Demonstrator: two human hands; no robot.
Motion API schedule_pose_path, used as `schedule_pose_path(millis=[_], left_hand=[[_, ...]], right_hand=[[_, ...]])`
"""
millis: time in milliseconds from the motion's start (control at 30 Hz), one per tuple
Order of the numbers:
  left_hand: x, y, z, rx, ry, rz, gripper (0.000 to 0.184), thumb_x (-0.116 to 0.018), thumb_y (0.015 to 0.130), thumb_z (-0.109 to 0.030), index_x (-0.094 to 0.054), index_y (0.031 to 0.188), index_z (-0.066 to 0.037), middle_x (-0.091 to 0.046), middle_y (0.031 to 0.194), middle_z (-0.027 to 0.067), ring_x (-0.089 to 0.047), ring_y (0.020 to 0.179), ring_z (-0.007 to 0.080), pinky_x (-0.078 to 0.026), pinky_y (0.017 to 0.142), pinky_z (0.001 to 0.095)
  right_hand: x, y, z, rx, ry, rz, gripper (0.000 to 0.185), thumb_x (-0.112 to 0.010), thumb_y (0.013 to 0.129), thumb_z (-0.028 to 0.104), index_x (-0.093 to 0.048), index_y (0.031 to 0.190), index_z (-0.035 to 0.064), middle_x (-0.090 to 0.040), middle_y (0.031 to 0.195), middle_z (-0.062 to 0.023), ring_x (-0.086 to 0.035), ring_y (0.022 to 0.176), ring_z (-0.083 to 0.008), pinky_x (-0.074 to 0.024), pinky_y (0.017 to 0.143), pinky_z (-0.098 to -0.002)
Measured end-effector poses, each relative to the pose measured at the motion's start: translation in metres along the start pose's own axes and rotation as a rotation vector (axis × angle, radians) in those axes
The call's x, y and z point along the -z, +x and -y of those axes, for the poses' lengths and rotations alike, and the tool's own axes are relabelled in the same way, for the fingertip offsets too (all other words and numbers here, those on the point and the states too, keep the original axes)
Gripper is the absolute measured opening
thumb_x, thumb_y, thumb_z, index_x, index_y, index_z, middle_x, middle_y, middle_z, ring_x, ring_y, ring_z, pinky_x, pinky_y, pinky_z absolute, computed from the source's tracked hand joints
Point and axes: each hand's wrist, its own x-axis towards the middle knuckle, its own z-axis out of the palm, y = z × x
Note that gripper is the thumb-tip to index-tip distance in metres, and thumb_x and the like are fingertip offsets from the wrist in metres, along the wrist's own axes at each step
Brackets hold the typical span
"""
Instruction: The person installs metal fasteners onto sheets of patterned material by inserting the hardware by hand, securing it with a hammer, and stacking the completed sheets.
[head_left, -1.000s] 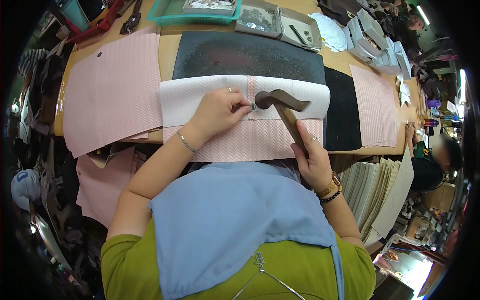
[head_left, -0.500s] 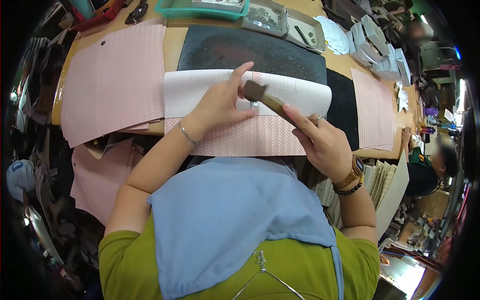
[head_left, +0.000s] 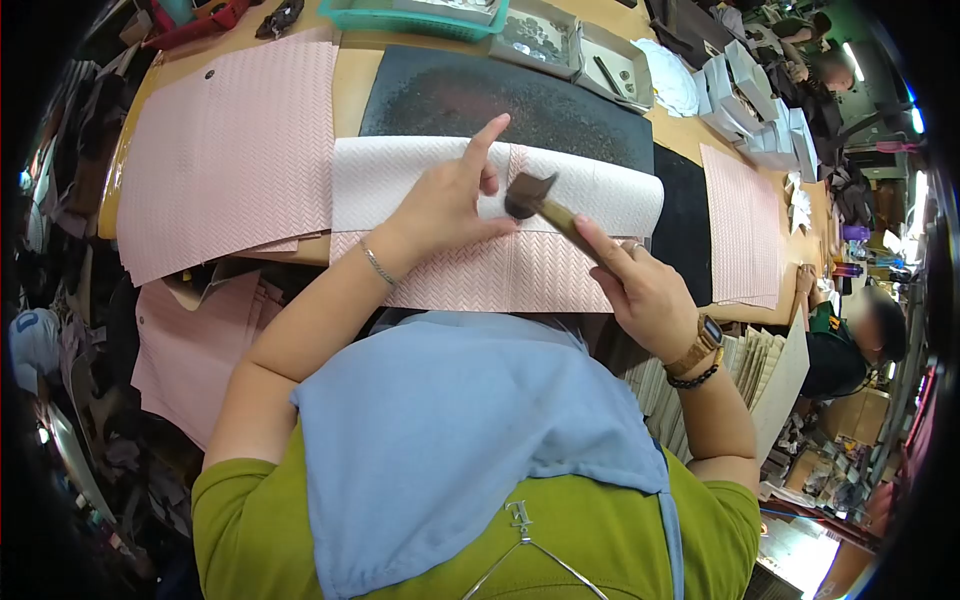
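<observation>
A hammer (head_left: 565,228) with a wooden handle is gripped in my right hand (head_left: 655,305). Its dark head sits over the middle seam of a pink quilted panel (head_left: 560,270), which is folded so its white underside (head_left: 605,192) shows. My left hand (head_left: 448,205) rests on the white part, left of the hammer head, with index finger and thumb stretched apart. The thumb tip lies close beside the head. What lies right under the head is hidden.
Stacked pink panels lie at the left (head_left: 240,150) and right (head_left: 742,230). Behind the work is a dark worn slab (head_left: 500,100). Beyond it stand a teal tray (head_left: 410,22), a box of small metal parts (head_left: 537,40) and white boxes (head_left: 740,85). Another person (head_left: 850,335) is at the right.
The hammer head has shifted slightly right and down along the seam, covering a small shiny piece that showed before. My left hand has stayed nearly in place.
</observation>
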Motion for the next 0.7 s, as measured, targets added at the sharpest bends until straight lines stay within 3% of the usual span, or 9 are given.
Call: schedule_pose_path(millis=[67,133,233,300,433,467,500,567,700], left_hand=[[0.001,0.001,-0.001,0.026,0.002,0.008,0.118,-0.09,0.067,-0.021,-0.015,0.158,-0.014,-0.058,0.086,0.0037,-0.052,0.067,0.0145,-0.049,0.065,0.027],[0.001,0.002,-0.003,0.057,-0.003,0.02,0.12,-0.091,0.066,-0.021,-0.014,0.158,-0.014,-0.058,0.086,0.0036,-0.051,0.067,0.0142,-0.049,0.066,0.0271],[0.003,0.002,-0.008,0.091,-0.033,0.053,0.121,-0.091,0.066,-0.023,-0.014,0.159,-0.013,-0.058,0.089,0.0042,-0.051,0.071,0.0145,-0.049,0.069,0.0277],[0.009,0.002,-0.01,0.094,-0.055,0.093,0.12,-0.09,0.066,-0.023,-0.015,0.159,-0.013,-0.058,0.092,0.0049,-0.052,0.075,0.0151,-0.049,0.074,0.0285],[0.049,-0.005,-0.017,-0.036,0.034,0.078,0.082,-0.075,0.08,-0.011,-0.035,0.152,-0.01,-0.062,0.106,0.0089,-0.058,0.099,0.0202,-0.046,0.093,0.0311],[0.068,-0.008,-0.015,-0.052,0.114,0.03,0.071,-0.069,0.083,-0.007,-0.041,0.149,-0.009,-0.063,0.11,0.0099,-0.058,0.105,0.0216,-0.045,0.097,0.0317],[0.086,-0.013,-0.009,-0.068,0.194,-0.016,0.062,-0.064,0.086,-0.003,-0.047,0.146,-0.008,-0.064,0.115,0.0109,-0.059,0.112,0.023,-0.043,0.102,0.0323],[0.124,-0.018,0.008,-0.088,0.241,-0.053,0.052,-0.051,0.085,0.004,-0.057,0.136,-0.004,-0.065,0.112,0.0121,-0.06,0.107,0.0249,-0.047,0.097,0.0337],[0.148,-0.042,0.012,0.334,-0.079,0.073,0.05,-0.058,0.083,0.005,-0.059,0.133,-0.002,-0.062,0.123,0.0114,-0.057,0.119,0.0217,-0.042,0.105,0.0325]], right_hand=[[0.002,-0.005,-0.004,-0.082,0.066,0.037,0.063,-0.062,0.094,0.013,-0.041,0.151,0.0284,-0.065,0.096,-0.0147,-0.065,0.075,-0.0339,-0.054,0.068,-0.04],[-0.019,-0.011,-0.012,-0.012,0.234,-0.154,0.065,-0.064,0.092,0.008,-0.041,0.151,0.0241,-0.066,0.099,-0.0163,-0.065,0.078,-0.0351,-0.0536,0.07,-0.04],[-0.057,-0.02,-0.019,-0.035,0.449,-0.257,0.066,-0.064,0.091,0.004,-0.041,0.151,0.0187,-0.064,0.092,-0.0195,-0.063,0.077,-0.0344,-0.0512,0.073,-0.0401],[-0.071,-0.024,-0.02,-0.104,0.441,-0.164,0.066,-0.064,0.091,0.004,-0.04,0.152,0.0167,-0.063,0.089,-0.0204,-0.061,0.075,-0.034,-0.0503,0.074,-0.0405],[-0.063,-0.031,-0.032,-0.074,0.415,-0.3,0.061,-0.062,0.093,0.005,-0.043,0.15,0.0167,-0.067,0.112,-0.0237,-0.067,0.1,-0.0383,-0.0525,0.086,-0.0382],[-0.061,-0.037,-0.039,-0.145,0.392,-0.332,0.058,-0.062,0.093,0.005,-0.045,0.148,0.0135,-0.063,0.125,-0.0241,-0.064,0.115,-0.037,-0.0513,0.092,-0.0364],[-0.062,-0.038,-0.051,-0.121,0.3,-0.474,0.057,-0.061,0.094,0.003,-0.045,0.148,0.0096,-0.061,0.128,-0.0239,-0.063,0.118,-0.0337,-0.051,0.093,-0.0369],[-0.064,-0.044,-0.083,-0.163,0.163,-0.667,0.056,-0.062,0.094,0.003,-0.046,0.147,0.0063,-0.063,0.126,-0.0225,-0.065,0.113,-0.0299,-0.0513,0.09,-0.0376],[-0.067,-0.064,-0.149,-0.364,0.04,-0.695,0.053,-0.065,0.094,0.012,-0.051,0.145,0.0143,-0.066,0.104,-0.0143,-0.065,0.088,-0.0296,-0.0512,0.079,-0.0379]])
